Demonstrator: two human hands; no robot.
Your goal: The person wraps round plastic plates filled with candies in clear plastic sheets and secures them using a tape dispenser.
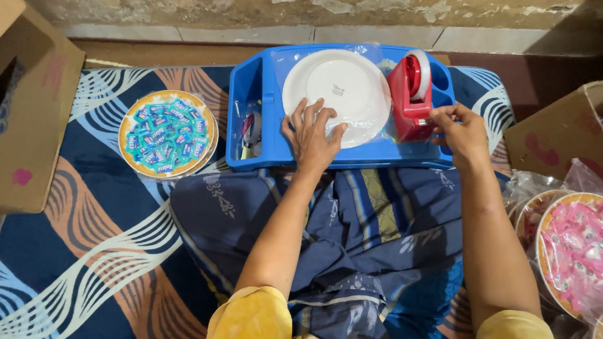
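A blue tray [265, 158] is seen on the lap, against the far edge of a patterned mat [74, 263]. A white plate [342, 89] inside a clear bag is lying at the tray's middle. The left hand [311, 135] is laid flat on the plate's near edge, its grip spread, fingers apart and pinching nothing. A red tape dispenser [410, 98] is standing upright at the tray's right end, just beside the plate. The right hand [463, 131] is held at the dispenser's near right corner, its grip pressed together at the fingertips by the dispenser's base; whether tape is pinched cannot be told. A round plate of blue sweets [166, 133] is lying on the mat left of the tray. A bagged plate of pink sweets [590, 252] is seen at the right edge, and a cardboard box [14, 104] at the far left corner.
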